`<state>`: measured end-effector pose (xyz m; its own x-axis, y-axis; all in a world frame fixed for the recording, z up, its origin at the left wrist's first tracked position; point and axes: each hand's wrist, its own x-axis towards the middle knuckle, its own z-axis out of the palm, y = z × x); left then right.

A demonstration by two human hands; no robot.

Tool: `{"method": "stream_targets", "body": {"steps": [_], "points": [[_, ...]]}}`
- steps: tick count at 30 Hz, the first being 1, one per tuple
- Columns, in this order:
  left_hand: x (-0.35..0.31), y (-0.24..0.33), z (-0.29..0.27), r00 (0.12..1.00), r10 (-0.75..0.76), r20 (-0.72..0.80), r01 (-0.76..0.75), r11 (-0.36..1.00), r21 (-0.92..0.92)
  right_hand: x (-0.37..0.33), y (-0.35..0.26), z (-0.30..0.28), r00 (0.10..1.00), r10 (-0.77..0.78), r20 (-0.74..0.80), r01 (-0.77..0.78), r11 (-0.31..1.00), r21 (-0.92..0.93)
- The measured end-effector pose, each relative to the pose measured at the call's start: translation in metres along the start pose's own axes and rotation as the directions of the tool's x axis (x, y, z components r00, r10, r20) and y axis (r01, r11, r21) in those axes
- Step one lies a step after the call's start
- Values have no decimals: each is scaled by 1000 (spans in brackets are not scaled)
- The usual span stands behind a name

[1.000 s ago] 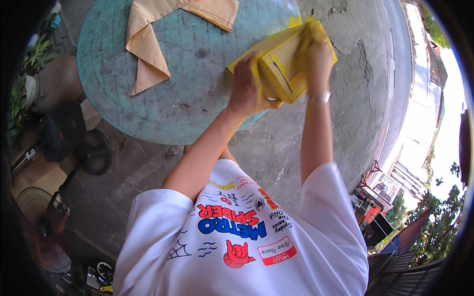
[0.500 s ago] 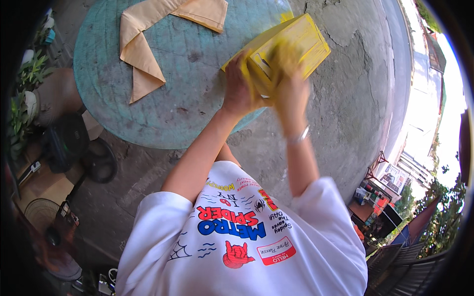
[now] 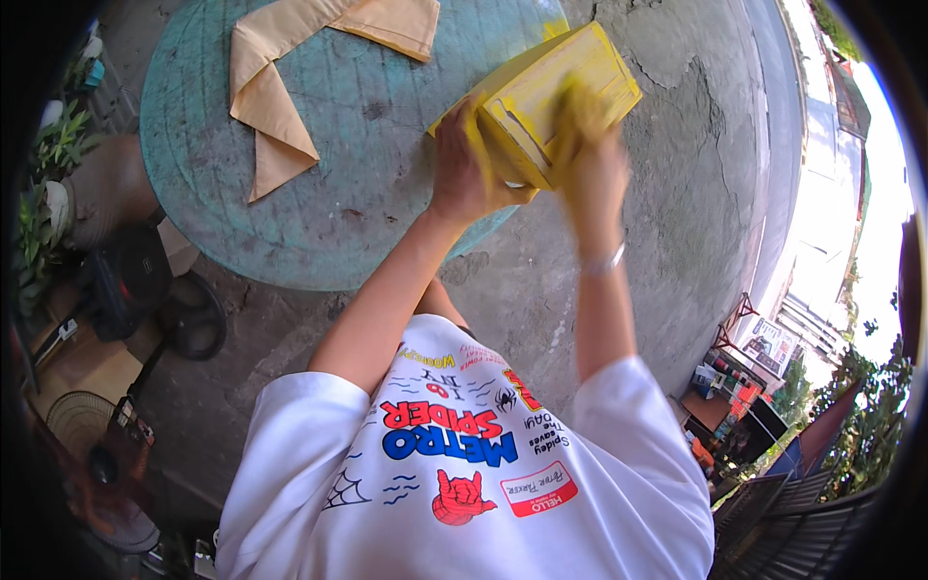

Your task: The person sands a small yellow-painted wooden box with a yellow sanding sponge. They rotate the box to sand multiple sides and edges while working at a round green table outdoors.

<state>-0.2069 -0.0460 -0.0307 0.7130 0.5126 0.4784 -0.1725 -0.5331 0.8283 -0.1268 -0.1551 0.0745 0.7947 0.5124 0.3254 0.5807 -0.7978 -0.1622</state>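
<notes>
A yellow-painted box (image 3: 532, 72), streaky and with a dark slot on its near face, rests tilted at the right edge of the round green table (image 3: 377, 145). My left hand (image 3: 459, 174) is wrapped around its near left side, the thumb along the lower edge. Against the face on the right is my right hand (image 3: 592, 174), blurred by motion, its fingers curled around a yellow, smeared object that is too blurred to name. Yellow paint stains the fingers. A metal bracelet (image 3: 604, 259) circles my right wrist.
A folded tan cloth (image 3: 275, 121) lies on the left of the table. Yellow paint marks (image 3: 555, 29) show on the table behind the box. Cracked concrete (image 3: 667, 193) stretches to the right. A black speaker (image 3: 133, 280) and a fan (image 3: 82, 425) stand at lower left.
My right hand has moved slightly right across the face of the box. The left hand keeps its hold, and the box has barely shifted.
</notes>
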Motion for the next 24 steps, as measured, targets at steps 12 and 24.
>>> {"method": "stream_targets", "body": {"steps": [12, 24], "points": [[3, 8, 2, 1000, 7, 30, -7, 1000, -14, 39, 64, 2, 980, 181, 81, -182, 983, 6], [-1, 3, 5, 999, 26, 24, -27, 999, 29, 32, 64, -15, 850, 446, 281, -434, 894, -106]]}}
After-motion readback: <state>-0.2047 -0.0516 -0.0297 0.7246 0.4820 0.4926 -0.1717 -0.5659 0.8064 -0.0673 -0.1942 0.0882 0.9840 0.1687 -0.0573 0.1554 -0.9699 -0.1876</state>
